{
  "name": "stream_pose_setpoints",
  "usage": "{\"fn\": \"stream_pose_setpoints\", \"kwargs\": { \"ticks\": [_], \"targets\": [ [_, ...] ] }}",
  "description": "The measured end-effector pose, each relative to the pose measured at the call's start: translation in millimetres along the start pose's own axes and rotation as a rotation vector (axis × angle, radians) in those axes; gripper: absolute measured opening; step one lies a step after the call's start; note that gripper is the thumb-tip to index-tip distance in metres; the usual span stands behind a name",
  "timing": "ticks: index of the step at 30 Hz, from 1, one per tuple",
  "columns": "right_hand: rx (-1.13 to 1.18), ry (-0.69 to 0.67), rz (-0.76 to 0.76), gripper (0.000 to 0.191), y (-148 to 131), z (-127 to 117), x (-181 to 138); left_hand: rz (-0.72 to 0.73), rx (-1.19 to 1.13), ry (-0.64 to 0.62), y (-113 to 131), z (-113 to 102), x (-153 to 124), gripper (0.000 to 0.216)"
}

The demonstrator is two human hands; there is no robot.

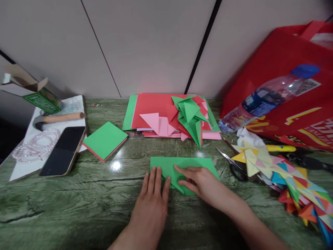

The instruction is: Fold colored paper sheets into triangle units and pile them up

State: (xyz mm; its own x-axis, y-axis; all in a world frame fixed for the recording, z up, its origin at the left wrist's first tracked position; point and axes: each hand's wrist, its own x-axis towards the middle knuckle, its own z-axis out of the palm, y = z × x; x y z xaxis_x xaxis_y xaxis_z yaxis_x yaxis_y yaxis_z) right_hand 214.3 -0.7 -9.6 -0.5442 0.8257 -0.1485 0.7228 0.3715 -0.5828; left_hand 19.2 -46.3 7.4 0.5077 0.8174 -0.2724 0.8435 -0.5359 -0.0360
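Observation:
A green sheet of paper (194, 163) lies folded on the table in front of me, its near left corner turned in. My left hand (153, 194) rests flat over the left end of the paper, fingers stretched out. On the paper's middle, my right hand (196, 177) presses with its index finger extended and the thumb apart; the other fingers are partly curled. Part of the folded flap is hidden under the hands.
Behind stands a stack of coloured paper (153, 104) topped by folded green pieces (189, 113). Square sheets (106, 139) and a phone (63, 151) lie left. Scissors (235, 166), colourful folded paper (296, 184), a bottle (265, 97) and a red bag (273, 52) are right.

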Motion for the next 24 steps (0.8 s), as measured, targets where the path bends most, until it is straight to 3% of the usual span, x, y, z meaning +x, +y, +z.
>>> {"fn": "stream_pose_setpoints", "kwargs": {
  "ticks": [6,10,16,24],
  "targets": [
    [-0.002,0.007,0.007,0.043,-1.0,-0.7,-0.3,0.041,-0.050,-0.081,-4.7,0.1,3.2,0.076],
    [0.015,-0.009,0.008,0.043,-1.0,-1.4,0.0,0.046,-0.066,-0.116,-7.6,-7.7,5.5,0.072],
    [-0.018,-0.044,0.048,0.043,-3.6,-2.9,2.3,-0.038,-0.055,-0.115,-16.2,-19.8,10.5,0.078],
    [-0.013,-0.050,0.049,0.047,-11.3,-8.3,2.9,-0.075,-0.062,-0.127,-12.5,-18.5,8.5,0.091]
  ]
}}
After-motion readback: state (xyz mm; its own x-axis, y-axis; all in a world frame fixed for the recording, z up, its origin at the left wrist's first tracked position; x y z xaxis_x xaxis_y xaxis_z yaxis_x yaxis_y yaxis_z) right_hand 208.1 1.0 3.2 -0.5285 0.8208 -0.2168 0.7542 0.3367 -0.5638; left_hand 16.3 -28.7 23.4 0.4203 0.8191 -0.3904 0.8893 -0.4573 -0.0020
